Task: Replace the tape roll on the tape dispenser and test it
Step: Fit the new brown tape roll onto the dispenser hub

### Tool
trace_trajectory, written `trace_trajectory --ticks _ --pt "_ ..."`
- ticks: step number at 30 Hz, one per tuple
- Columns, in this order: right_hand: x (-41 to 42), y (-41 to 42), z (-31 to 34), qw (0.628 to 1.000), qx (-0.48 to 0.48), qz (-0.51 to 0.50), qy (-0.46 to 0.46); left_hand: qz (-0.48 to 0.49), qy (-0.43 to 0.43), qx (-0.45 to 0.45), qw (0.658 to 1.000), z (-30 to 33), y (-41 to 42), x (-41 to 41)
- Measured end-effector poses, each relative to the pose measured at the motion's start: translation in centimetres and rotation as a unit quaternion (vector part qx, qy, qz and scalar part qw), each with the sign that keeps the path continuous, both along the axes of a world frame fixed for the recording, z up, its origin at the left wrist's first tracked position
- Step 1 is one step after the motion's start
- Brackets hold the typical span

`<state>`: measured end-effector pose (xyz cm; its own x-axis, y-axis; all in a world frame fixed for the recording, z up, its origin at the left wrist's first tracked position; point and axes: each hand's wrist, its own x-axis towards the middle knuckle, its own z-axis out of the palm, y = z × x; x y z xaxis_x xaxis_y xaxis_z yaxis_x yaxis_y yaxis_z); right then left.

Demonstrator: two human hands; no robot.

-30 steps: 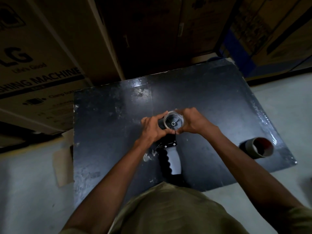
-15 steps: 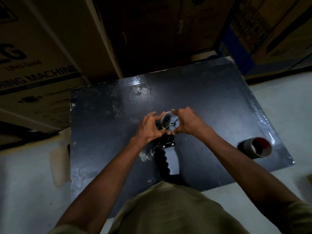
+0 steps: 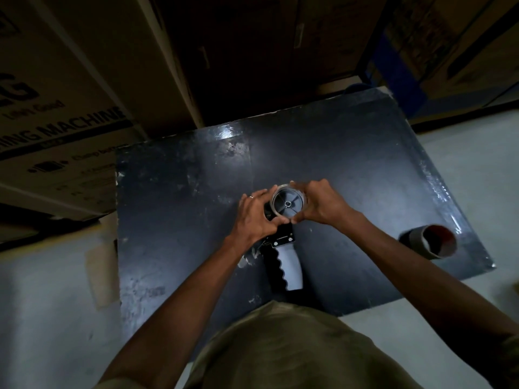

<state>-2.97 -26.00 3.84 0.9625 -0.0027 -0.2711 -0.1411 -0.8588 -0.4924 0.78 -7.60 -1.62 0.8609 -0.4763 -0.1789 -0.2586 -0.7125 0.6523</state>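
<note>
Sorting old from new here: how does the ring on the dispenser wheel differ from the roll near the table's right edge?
The ring on the tape dispenser looks thin and pale; the roll on the table is a wider grey-brown tube, reddish inside. The ring is pinched by the left hand and right hand; the roll lies untouched on its side. Both are round and hollow.

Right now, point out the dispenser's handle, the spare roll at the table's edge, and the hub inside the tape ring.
Dispenser handle [image 3: 292, 263], head view: on the pale grey side of the grip.
Spare roll [image 3: 415, 239], head view: on its outer wall.
Hub [image 3: 288, 204], head view: on its centre bolt.
</note>
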Motion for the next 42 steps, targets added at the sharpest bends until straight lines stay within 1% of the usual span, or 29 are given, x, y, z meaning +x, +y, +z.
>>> trace_trajectory --ticks 6,13,23,34,37,42 --pt "0.2 0.4 -0.6 1.000 -0.003 -0.012 0.010 -0.018 -0.020 0.014 1.000 -0.5 0.0 0.7" --pt "0.1 0.1 -1.5 0.999 0.025 -0.024 0.013 -0.031 -0.032 0.037 0.998 -0.6 -0.1 1.0" --pt "0.1 -0.4 -2.9 0.998 0.039 -0.041 0.008 -0.034 -0.050 0.031 0.998 -0.7 -0.2 1.2" --pt "-0.6 -1.0 -4.1 0.994 0.087 -0.064 -0.002 -0.048 -0.068 0.094 0.992 -1.3 -0.4 1.2" --pt "-0.9 -1.2 -4.5 0.991 0.111 -0.072 -0.009 -0.048 -0.073 0.096 0.992 -1.3 -0.4 0.9" --pt "-0.9 -1.3 -5.0 0.990 0.117 -0.076 -0.011 -0.046 -0.069 0.104 0.991 -1.1 -0.5 0.8"
